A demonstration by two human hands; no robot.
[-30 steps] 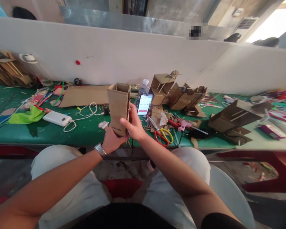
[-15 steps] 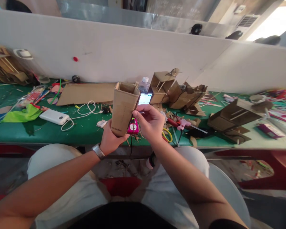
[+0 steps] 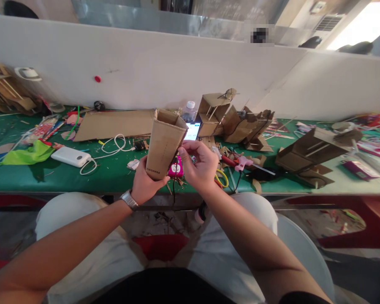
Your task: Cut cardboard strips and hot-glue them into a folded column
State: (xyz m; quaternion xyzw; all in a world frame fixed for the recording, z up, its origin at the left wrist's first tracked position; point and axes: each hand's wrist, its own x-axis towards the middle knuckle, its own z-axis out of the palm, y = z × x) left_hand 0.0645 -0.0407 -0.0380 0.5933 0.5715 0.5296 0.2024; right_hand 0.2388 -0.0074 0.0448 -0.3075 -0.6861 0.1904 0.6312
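My left hand (image 3: 145,185) grips the bottom of an upright open-topped cardboard box (image 3: 164,141), held over the front edge of the green table (image 3: 50,175). My right hand (image 3: 199,164) is curled beside the box's right wall, its fingers pinched on something small that I cannot make out. A small pink box-shaped part (image 3: 175,167) with dark wires hanging from it sits at the box's lower right side, between my two hands.
A lit phone (image 3: 192,131), a water bottle (image 3: 188,110), cardboard models (image 3: 237,122), scissors (image 3: 222,177) and a pink glue gun (image 3: 244,162) lie behind my hands. A white power bank (image 3: 70,156) with cable and a flat cardboard sheet (image 3: 114,123) are at left.
My right hand left the box's front and went round to its right side, baring the pink part. The box tilted a little to the right.
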